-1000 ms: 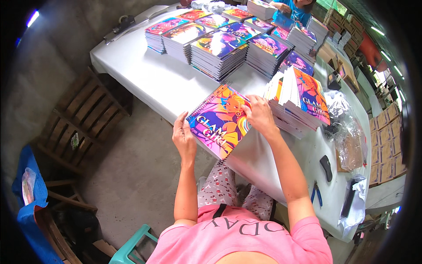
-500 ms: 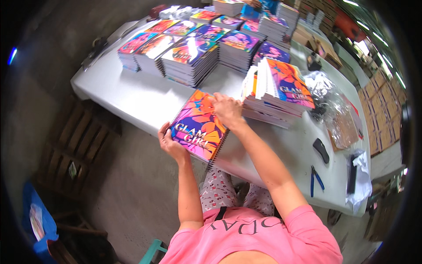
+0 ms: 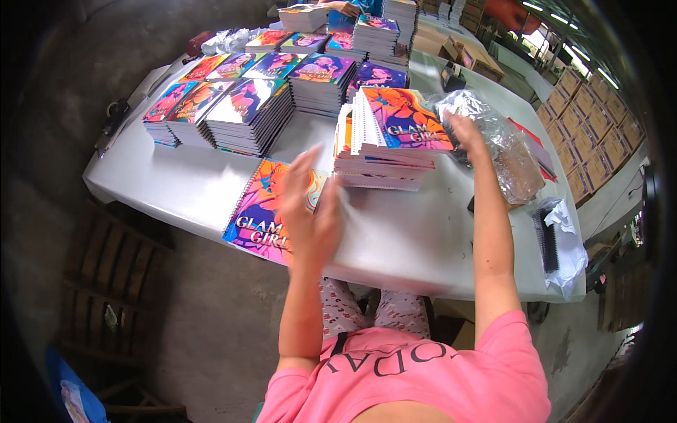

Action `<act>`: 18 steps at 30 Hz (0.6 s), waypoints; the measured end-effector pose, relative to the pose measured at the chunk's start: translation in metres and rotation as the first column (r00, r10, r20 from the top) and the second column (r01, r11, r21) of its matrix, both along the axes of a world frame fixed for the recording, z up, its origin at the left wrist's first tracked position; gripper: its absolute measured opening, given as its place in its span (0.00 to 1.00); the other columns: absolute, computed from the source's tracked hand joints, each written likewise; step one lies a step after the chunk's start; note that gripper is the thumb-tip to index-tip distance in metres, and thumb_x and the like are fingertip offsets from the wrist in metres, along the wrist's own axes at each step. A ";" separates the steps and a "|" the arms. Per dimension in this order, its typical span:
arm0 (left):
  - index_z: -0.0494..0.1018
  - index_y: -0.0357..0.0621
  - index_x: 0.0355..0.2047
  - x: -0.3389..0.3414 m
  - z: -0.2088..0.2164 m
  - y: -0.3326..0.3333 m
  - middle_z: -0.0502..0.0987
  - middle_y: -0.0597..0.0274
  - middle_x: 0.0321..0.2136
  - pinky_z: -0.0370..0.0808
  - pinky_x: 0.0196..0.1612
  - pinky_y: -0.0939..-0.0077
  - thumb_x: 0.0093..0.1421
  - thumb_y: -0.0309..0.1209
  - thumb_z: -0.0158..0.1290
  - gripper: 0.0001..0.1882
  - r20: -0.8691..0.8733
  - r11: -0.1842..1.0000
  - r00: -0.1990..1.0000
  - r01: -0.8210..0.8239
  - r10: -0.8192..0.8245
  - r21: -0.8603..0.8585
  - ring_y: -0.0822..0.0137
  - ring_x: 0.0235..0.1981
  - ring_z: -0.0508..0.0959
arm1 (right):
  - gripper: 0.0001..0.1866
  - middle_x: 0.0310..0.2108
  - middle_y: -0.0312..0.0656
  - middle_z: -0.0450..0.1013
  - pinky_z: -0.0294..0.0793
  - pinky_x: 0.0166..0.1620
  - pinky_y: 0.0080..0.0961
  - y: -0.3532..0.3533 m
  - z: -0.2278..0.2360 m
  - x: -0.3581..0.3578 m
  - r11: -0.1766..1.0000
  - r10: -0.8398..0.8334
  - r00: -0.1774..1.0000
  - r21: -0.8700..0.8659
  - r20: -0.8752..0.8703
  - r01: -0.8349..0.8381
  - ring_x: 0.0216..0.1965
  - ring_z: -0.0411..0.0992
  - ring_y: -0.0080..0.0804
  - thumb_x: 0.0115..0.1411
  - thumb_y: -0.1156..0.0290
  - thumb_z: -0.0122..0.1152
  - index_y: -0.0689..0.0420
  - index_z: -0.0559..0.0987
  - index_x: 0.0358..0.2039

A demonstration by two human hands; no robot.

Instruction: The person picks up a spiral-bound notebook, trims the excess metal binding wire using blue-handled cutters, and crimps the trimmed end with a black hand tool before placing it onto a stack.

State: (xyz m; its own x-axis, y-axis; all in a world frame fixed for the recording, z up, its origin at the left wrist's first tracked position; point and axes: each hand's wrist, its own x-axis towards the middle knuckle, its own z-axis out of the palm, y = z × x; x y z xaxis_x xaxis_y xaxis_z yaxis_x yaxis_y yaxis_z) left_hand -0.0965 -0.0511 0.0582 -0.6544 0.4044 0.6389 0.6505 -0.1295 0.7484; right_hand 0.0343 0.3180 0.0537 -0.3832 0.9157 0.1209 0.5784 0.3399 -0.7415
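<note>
A spiral-bound notebook point(image 3: 255, 211) with a bright orange, pink and purple cover lies flat at the table's near edge. Above its right side is my left hand point(image 3: 308, 211), smeared by motion, with thumb and fingers apart and nothing in them. To the right stands a stack of similar notebooks point(image 3: 386, 169), piled unevenly, some with white wire edges facing left. My right hand point(image 3: 467, 134) is at the right edge of the top notebook point(image 3: 405, 120), fingers stretched and apart. Whether it touches the cover I cannot tell.
Several neat notebook stacks point(image 3: 247, 116) fill the table's far left. Crumpled clear plastic point(image 3: 504, 151) lies right of my stack, with a black comb-like strip on white wrapping point(image 3: 560, 243) nearby. Another person's hand point(image 3: 345, 8) shows at the far end. Cardboard boxes point(image 3: 592, 134) stand at right.
Both hands have let go of the notebook, which now lies on the table. My right hand has moved right to the stack; my left has lifted over the notebook. The view has shifted.
</note>
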 end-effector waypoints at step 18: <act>0.62 0.41 0.58 -0.014 -0.030 0.133 0.59 0.41 0.59 0.53 0.62 0.60 0.54 0.50 0.53 0.36 -0.110 0.826 0.990 -0.135 0.089 -0.548 0.44 0.63 0.52 | 0.15 0.32 0.43 0.76 0.73 0.37 0.23 -0.113 0.013 -0.042 0.991 0.123 0.960 -0.014 -0.252 -0.131 0.31 0.74 0.25 0.55 0.73 0.60 0.66 0.71 0.42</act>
State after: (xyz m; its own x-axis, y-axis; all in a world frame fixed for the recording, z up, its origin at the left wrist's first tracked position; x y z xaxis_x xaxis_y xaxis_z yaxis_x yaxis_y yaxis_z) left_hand -0.1106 0.0822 0.0286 -0.6757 0.6315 0.3802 0.6928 0.3678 0.6203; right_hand -0.0076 0.2046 0.0668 -0.4579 0.8661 0.2005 0.3264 0.3736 -0.8683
